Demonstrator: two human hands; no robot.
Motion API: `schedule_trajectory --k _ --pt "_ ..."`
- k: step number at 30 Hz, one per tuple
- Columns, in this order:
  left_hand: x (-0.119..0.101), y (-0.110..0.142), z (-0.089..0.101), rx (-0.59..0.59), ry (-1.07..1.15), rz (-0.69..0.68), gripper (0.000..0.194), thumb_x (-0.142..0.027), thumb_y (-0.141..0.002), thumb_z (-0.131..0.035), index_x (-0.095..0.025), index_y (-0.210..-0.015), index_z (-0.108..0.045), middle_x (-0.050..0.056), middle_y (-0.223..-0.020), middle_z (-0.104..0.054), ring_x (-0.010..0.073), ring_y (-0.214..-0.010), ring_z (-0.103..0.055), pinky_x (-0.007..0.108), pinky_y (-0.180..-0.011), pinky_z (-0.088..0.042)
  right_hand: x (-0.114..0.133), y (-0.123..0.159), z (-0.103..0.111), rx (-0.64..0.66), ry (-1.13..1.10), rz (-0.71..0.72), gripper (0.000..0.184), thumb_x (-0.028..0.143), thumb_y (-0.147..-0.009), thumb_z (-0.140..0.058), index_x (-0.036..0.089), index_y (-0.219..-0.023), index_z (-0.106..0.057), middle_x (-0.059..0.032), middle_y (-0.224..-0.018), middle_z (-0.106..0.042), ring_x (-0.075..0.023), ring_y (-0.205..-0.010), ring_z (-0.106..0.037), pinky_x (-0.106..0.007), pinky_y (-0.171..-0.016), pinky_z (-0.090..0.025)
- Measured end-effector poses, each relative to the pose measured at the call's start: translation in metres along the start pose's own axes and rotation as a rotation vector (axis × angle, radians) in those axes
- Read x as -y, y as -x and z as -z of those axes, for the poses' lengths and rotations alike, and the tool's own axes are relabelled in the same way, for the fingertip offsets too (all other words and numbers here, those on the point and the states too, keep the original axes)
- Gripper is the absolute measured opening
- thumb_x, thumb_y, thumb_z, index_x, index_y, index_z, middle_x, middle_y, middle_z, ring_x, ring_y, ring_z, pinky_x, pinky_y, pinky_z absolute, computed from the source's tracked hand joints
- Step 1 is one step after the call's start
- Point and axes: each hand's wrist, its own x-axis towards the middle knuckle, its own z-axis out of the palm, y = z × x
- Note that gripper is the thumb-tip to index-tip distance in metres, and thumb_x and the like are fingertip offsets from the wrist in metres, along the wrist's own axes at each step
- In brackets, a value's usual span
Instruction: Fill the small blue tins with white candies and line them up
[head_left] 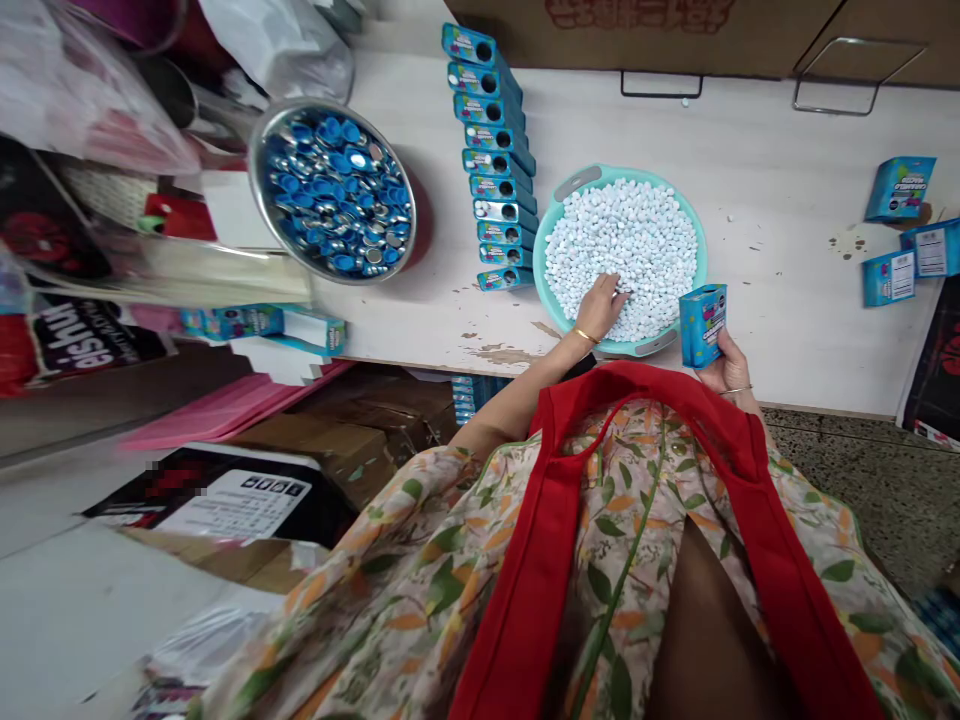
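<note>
A: Left hand?
B: Left hand (600, 306) is reaching into a round mint-green plastic basin (550, 295), seven o'clock side, bent fingers touching small white rounded pieces (637, 230). Can't tell whether that grip is pinching any.
A: Right?
B: Right hand (724, 362) is pinching a small blue printed box (701, 325), thumb on its edge, holding it at the basin's four o'clock rim.
A: Around them?
B: A row of blue boxes with round dark holes (484, 187) is standing from nine to eleven o'clock of the basin. Farther out, between nine and ten, a round steel bowl (256, 180) is holding blue-and-silver pieces. Three loose blue boxes (902, 188) are sitting toward three o'clock on the white counter (780, 330).
</note>
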Motion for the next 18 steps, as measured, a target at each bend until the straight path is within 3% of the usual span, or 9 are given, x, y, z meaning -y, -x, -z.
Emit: schedule_trajectory --k 5,8,14,18 --pt "-0.005 -0.007 0.001 0.019 -0.005 0.002 0.035 -0.019 -0.109 -0.054 -0.009 -0.143 -0.06 0.027 -0.151 -0.061 0.0315 -0.146 -0.057 0.044 -0.127 -0.042 0.009 0.0 0.0 0.058 0.064 0.027 0.057 0.057 -0.062 -0.101 0.032 -0.104 -0.071 0.0016 -0.108 -0.085 -0.0235 -0.105 -0.083 -0.046 -0.101 -0.072" --pt "-0.001 -0.005 0.014 0.033 0.007 -0.064 0.035 -0.023 -0.108 -0.056 -0.01 -0.14 -0.063 0.025 -0.142 -0.067 0.0311 -0.134 -0.062 0.046 -0.121 -0.046 0.017 -0.01 0.005 0.045 0.239 0.214 0.064 0.052 -0.061 -0.103 0.033 -0.113 -0.069 0.0014 -0.113 -0.082 -0.0241 -0.113 -0.08 -0.05 -0.112 -0.067" --pt "0.017 0.02 0.077 0.011 -0.045 -0.295 0.043 -0.038 -0.105 -0.056 -0.02 -0.144 -0.065 0.018 -0.125 -0.074 0.0312 -0.118 -0.067 0.05 -0.109 -0.055 0.026 -0.03 0.017 -0.03 0.681 0.615 0.064 0.063 -0.076 -0.092 0.032 -0.127 -0.07 -0.0046 -0.129 -0.075 -0.0311 -0.132 -0.069 -0.063 -0.133 -0.046" --pt "0.005 0.035 0.125 -0.009 -0.079 -0.453 0.045 -0.049 -0.107 -0.055 -0.021 -0.138 -0.068 0.015 -0.118 -0.074 0.0287 -0.106 -0.069 0.046 -0.1 -0.058 0.029 -0.034 0.006 -0.003 0.882 0.736 0.052 0.058 -0.085 -0.083 0.03 -0.128 -0.073 -0.0081 -0.127 -0.076 -0.0336 -0.127 -0.069 -0.067 -0.128 -0.05"
